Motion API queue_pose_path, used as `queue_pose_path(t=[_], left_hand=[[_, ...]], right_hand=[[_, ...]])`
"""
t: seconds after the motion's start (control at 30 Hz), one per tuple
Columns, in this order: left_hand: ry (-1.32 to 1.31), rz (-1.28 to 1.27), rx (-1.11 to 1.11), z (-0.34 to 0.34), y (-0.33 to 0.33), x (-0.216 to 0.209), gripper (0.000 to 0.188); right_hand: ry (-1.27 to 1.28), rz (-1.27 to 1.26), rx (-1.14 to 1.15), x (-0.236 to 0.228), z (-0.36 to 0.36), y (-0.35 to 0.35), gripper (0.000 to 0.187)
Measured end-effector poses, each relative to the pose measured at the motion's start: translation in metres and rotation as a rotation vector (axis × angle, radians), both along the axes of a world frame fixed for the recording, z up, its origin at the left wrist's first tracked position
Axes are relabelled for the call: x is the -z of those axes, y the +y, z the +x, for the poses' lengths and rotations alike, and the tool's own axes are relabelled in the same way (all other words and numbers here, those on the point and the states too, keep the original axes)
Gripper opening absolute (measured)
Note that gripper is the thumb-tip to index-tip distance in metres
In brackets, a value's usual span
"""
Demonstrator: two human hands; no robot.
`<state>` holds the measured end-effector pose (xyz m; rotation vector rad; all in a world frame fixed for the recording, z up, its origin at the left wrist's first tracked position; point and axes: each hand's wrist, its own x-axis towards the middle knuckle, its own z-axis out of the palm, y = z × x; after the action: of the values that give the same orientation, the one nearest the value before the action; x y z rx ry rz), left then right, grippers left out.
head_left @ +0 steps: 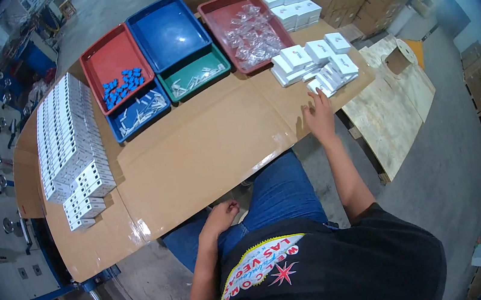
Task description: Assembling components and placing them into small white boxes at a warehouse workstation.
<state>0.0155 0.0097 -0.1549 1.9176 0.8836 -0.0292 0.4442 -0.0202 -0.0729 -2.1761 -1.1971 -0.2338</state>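
My right hand (319,118) reaches over the table's right edge with fingers stretched out and slightly apart. Its fingertips are at the nearest box of a loose pile of flat white boxes (339,67); whether they touch it I cannot make out. My left hand (222,216) rests by my lap below the table's near edge, its fingers curled in, with nothing seen in them. The cardboard-covered table (204,149) stretches out in front of me.
Stacked white boxes (65,136) line the table's left side; more stacks (295,9) stand back right. Between them are a red tray (109,52) with blue pieces, blue trays (167,29), a green tray (197,74) with small white pieces, and a red tray (220,16) with clear bags.
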Motion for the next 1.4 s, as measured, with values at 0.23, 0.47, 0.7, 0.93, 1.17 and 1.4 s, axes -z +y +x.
queue_pose_path(t=[0.23,0.47,0.7,0.93,1.17,1.4], left_hand=[[0.019,-0.449,-0.204,-0.018,0.008,0.043,0.032],[0.016,-0.572,-0.293,-0.026,0.012,0.060,0.035],[-0.025,-0.569,-0.333,-0.017,0.014,0.045,0.039],[-0.022,-0.576,-0.211,-0.017,0.013,0.029,0.040],[-0.711,-0.619,-0.331,0.034,-0.010,-0.115,0.055],[-1.045,-0.262,-0.683,0.060,0.009,-0.136,0.089]], right_hand=[[-0.177,0.166,0.233,-0.017,0.070,0.000,0.051],[-0.137,0.186,0.386,-0.030,0.131,0.009,0.064],[-0.062,0.246,0.274,-0.029,0.140,0.004,0.059],[-0.029,0.389,-0.069,-0.063,0.047,-0.001,0.058],[0.593,0.544,-0.589,-0.061,-0.132,0.001,0.063],[1.122,0.502,-1.052,-0.071,-0.227,0.004,0.061]])
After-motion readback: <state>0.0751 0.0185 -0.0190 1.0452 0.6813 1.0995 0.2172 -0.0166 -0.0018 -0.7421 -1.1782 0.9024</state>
